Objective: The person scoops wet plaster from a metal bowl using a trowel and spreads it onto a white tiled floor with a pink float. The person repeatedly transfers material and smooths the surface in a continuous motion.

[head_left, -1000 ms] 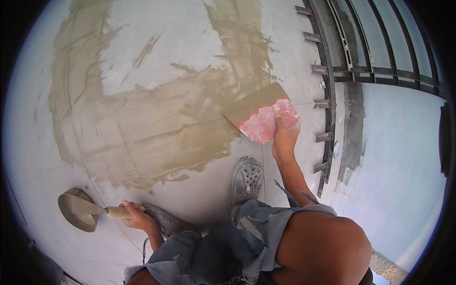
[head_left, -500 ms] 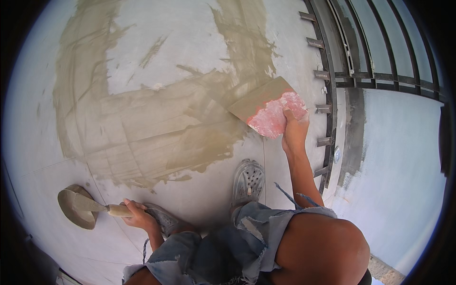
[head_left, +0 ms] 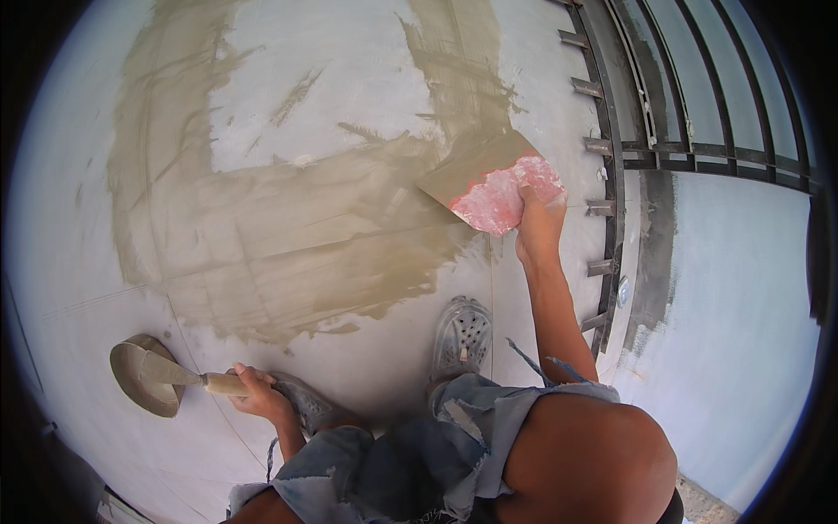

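Observation:
My right hand [head_left: 539,225] grips a wide, flat spreader [head_left: 506,199], its upper part coated grey-beige and its lower part pink with white smears. The spreader's long left edge lies against a broad patch of wet grey-beige compound [head_left: 288,244] on the pale tiled floor. Down at the left, my left hand [head_left: 262,397] is closed around the wooden handle of a putty knife [head_left: 223,384]. The knife's blade reaches over a shallow round pan [head_left: 150,405] coated with the same compound. Whether the blade touches the pan's bottom, I cannot tell.
A dark metal railing with short brackets [head_left: 599,147] runs along the right side. Beyond it is a lower pale surface [head_left: 742,279]. My grey clog [head_left: 461,336] stands just below the compound. Bands of compound [head_left: 175,79] stretch toward the far side.
The spreader in my right hand has slid a little away from me and leftward over the compound. The left hand still holds the putty knife at the pan. The whole view has shifted slightly.

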